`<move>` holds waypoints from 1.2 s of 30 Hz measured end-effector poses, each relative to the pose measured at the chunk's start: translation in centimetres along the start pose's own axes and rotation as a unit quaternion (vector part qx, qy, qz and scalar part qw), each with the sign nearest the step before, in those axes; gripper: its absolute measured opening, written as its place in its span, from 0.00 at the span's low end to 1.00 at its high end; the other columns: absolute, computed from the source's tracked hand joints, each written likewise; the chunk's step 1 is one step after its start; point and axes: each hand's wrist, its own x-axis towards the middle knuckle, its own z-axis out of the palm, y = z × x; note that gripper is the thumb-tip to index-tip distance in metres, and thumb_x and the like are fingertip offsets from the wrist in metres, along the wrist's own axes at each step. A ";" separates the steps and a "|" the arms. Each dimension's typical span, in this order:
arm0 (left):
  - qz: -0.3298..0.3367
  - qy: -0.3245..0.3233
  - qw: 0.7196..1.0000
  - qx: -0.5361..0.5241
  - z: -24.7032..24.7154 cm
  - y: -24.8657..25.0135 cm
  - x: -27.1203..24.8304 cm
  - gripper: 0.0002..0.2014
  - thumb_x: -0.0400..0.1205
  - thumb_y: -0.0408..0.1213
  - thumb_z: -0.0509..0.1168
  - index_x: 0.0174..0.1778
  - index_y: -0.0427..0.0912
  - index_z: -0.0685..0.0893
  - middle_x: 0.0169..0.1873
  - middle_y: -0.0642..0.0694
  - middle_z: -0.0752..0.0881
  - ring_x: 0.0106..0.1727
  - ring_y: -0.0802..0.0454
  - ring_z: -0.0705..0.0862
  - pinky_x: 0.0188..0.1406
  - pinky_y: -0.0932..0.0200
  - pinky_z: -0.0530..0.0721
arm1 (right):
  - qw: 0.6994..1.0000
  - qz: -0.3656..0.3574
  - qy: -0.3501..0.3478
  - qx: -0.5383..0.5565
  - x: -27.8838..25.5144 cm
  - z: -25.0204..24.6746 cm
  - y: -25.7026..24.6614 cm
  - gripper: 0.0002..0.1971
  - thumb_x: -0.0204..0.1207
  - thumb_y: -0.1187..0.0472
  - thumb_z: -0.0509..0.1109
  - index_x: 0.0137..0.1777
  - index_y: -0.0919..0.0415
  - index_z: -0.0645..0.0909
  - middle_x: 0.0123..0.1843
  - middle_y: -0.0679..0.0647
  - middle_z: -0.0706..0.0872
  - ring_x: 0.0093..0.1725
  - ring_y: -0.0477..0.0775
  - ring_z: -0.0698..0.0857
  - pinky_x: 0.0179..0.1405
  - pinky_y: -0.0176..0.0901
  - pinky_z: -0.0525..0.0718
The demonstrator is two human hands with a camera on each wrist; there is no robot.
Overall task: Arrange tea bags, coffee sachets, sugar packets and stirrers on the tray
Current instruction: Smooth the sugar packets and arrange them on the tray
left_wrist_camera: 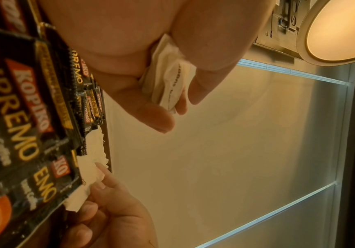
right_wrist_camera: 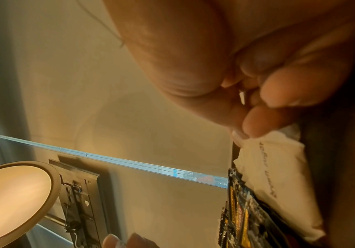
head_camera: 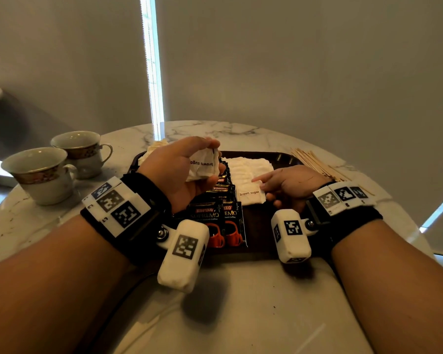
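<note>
My left hand (head_camera: pixel 210 162) hovers over the dark tray (head_camera: pixel 262 226) and grips a crumpled bunch of white brown sugar packets (head_camera: pixel 202 167), seen between thumb and fingers in the left wrist view (left_wrist_camera: pixel 170 80). A row of overlapping black coffee sachets (head_camera: pixel 216 215) runs down the tray's middle. To their right lies a row of white sugar packets (head_camera: pixel 248 166). My right hand (head_camera: pixel 262 183) pinches the right edge of the nearest packet (head_camera: pixel 248 194), which lies flat on the tray; the right wrist view shows the fingertips (right_wrist_camera: pixel 257 122) on that packet (right_wrist_camera: pixel 274 176).
Wooden stirrers (head_camera: pixel 315 162) lie fanned on the marble table (head_camera: pixel 241 302) just right of the tray. Pale beige tea bags (head_camera: pixel 156 146) sit at the tray's far left corner. Two cups (head_camera: pixel 41 172) stand at the left of the table.
</note>
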 end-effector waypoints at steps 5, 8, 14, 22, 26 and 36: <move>0.002 -0.001 1.000 0.000 0.2 0.1 -0.1 0.08 0.83 0.38 0.69 0.54 0.39 0.87 0.45 0.42 0.85 0.38 0.48 0.87 0.24 0.59 0.83 | 1.000 -0.011 0.017 -0.007 -0.3 0.1 0.0 0.12 0.82 0.72 0.65 0.57 0.61 0.88 0.52 0.62 0.87 0.30 0.47 0.83 0.23 0.36 0.80; -0.003 0.001 1.000 0.000 0.1 0.0 0.0 0.08 0.83 0.37 0.68 0.54 0.39 0.87 0.47 0.41 0.85 0.39 0.47 0.87 0.24 0.59 0.83 | 0.999 -0.022 0.034 -0.015 -0.3 0.0 0.1 0.11 0.80 0.71 0.67 0.56 0.60 0.88 0.53 0.63 0.89 0.32 0.48 0.84 0.24 0.37 0.80; -0.006 -0.017 1.000 -0.018 0.2 0.2 -0.3 0.13 0.82 0.31 0.57 0.52 0.37 0.87 0.46 0.41 0.84 0.36 0.46 0.88 0.27 0.57 0.85 | 0.998 -0.034 0.043 -0.018 -0.1 -0.2 0.1 0.10 0.81 0.69 0.68 0.57 0.60 0.87 0.44 0.57 0.87 0.33 0.50 0.84 0.24 0.39 0.80; -0.029 -0.033 0.999 -0.032 0.2 0.3 -0.3 0.21 0.80 0.27 0.48 0.56 0.35 0.87 0.59 0.30 0.84 0.43 0.38 0.92 0.39 0.48 0.91 | 0.994 -0.047 0.063 0.077 -0.5 -0.2 -0.2 0.07 0.81 0.65 0.67 0.55 0.60 0.86 0.44 0.56 0.85 0.33 0.50 0.82 0.24 0.39 0.77; -0.042 -0.040 0.998 -0.034 0.5 0.2 -0.4 0.21 0.84 0.24 0.50 0.63 0.37 0.86 0.63 0.28 0.83 0.49 0.35 0.93 0.42 0.46 0.93 | 0.986 -0.086 0.047 0.136 -1.4 0.5 -0.7 0.07 0.82 0.60 0.69 0.55 0.62 0.85 0.41 0.54 0.83 0.32 0.49 0.80 0.25 0.37 0.74; -0.002 -0.034 0.999 -0.021 0.4 0.0 -0.2 0.15 0.86 0.24 0.61 0.67 0.37 0.83 0.56 0.35 0.89 0.42 0.43 0.92 0.36 0.49 0.92 | 0.968 -0.182 -0.081 0.153 -3.8 3.0 -1.7 0.15 0.70 0.53 0.76 0.52 0.62 0.83 0.39 0.54 0.86 0.30 0.49 0.82 0.25 0.38 0.75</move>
